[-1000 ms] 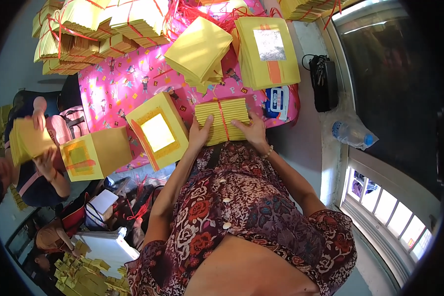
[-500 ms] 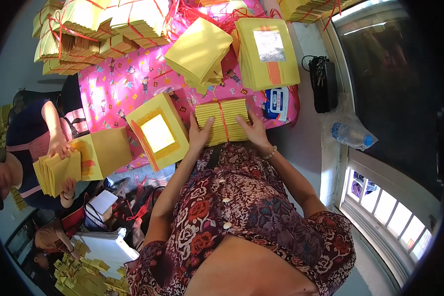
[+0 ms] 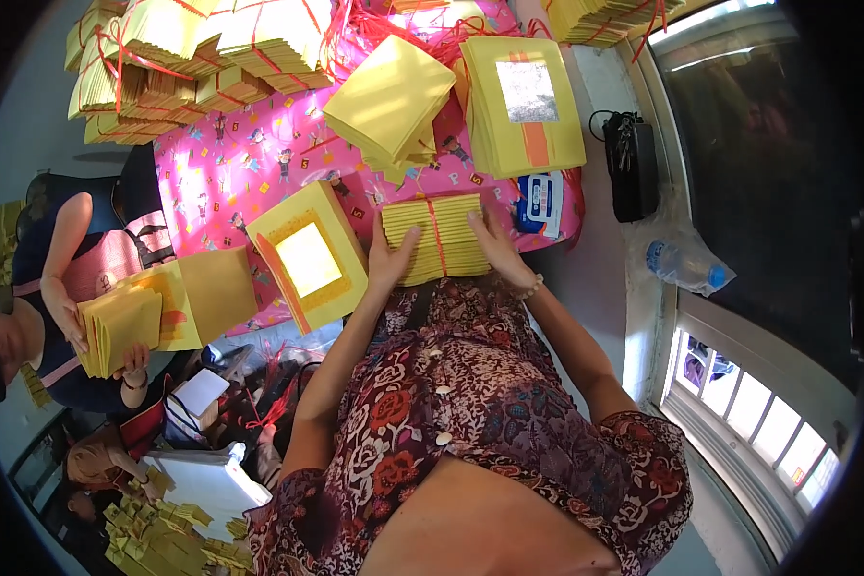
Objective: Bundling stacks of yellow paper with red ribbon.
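A bundle of folded yellow joss paper [image 3: 456,252], ridged across the top and tied round the middle with a red plastic ribbon [image 3: 436,233], lies near the front edge of the table against my lap. My left hand [image 3: 392,259] grips its left side, thumb on top. At the opposite side my right hand [image 3: 501,253] holds it, thumb over the upper face and fingers along the edge. Left of my hands is a stack of yellow sheets [image 3: 341,228] with a bright foil square and an orange stripe. Beyond the bundle rests a plain yellow stack [image 3: 389,101].
Another foil-faced stack [image 3: 566,144] stands behind a blue-and-white packet [image 3: 540,204]. Tied bundles [image 3: 274,43] are heaped at the far left of the pink patterned tablecloth [image 3: 221,173]. At left a co-worker's hand [image 3: 134,363] holds folded sheets. A plastic bottle [image 3: 686,264] sits by the window.
My right thumb and fingers have shifted slightly on the bundle, which stays in place. The co-worker's upper hand has moved from the top of their sheets to the left edge.
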Available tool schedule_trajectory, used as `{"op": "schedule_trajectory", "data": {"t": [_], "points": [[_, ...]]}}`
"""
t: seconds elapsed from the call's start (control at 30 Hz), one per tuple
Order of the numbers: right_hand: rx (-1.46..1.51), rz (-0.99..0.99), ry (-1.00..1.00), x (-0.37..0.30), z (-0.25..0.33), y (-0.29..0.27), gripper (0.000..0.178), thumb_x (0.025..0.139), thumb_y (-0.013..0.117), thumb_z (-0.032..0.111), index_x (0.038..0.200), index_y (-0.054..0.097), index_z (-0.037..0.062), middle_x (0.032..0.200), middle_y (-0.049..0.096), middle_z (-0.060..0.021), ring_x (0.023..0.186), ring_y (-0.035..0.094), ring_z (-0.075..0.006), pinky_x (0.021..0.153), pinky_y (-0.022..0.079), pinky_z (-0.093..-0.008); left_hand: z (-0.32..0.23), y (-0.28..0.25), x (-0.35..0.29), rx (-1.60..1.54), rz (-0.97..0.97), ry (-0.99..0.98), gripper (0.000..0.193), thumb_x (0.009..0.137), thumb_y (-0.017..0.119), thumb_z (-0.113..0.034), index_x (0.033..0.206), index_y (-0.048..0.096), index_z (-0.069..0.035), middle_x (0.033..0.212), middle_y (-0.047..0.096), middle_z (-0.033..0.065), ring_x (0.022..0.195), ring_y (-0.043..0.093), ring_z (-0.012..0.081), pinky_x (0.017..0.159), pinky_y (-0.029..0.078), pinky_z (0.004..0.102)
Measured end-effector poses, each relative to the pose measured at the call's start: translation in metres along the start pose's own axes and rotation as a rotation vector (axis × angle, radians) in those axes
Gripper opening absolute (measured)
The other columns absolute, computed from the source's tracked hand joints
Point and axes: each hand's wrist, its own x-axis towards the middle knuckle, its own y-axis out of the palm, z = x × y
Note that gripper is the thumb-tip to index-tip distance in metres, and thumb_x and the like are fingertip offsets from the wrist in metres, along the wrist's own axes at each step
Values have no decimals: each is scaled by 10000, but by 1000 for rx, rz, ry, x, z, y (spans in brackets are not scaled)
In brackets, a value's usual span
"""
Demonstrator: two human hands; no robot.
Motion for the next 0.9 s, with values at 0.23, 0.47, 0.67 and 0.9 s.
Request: {"op": "schedule_trajectory", "data": {"t": [0.23, 0.47, 0.67, 0.9], "points": [[-250, 15, 68, 15, 15, 1, 599, 921, 469, 479, 1255, 448, -17, 1104, 599, -228, 1037, 582, -319, 892, 425, -362, 22, -7, 9, -38, 5, -13, 809, 890, 619, -262, 1436, 105, 40, 1242, 524, 179, 1108, 523, 210, 943, 405, 300], [-257, 31, 130, 18, 3, -6, 602, 923, 479, 467, 1286, 427, -11, 1108, 596, -231, 1050, 577, -315, 907, 418, -355, 7, -6, 8, -18, 68, -62, 769, 908, 589, -283, 1450, 120, -6, 1251, 514, 172, 1118, 507, 203, 952, 395, 291], [-116, 53, 41, 17, 12, -5, 610, 926, 481, 459, 1275, 427, -39, 1169, 561, -241, 1124, 531, -318, 945, 390, -360, -20, -5, 11, -229, 2, -227, 782, 920, 555, -367, 1459, 106, -21, 1342, 424, 162, 1169, 454, 186, 972, 372, 283], [-207, -20, 49, 8, 27, 6, 584, 916, 495, 455, 1224, 479, -41, 1125, 593, -223, 1086, 557, -330, 928, 405, -369, 16, -1, 29, -47, -97, -254, 816, 895, 538, -484, 1399, 234, 80, 1282, 476, 227, 1166, 471, 225, 974, 362, 284]]}}
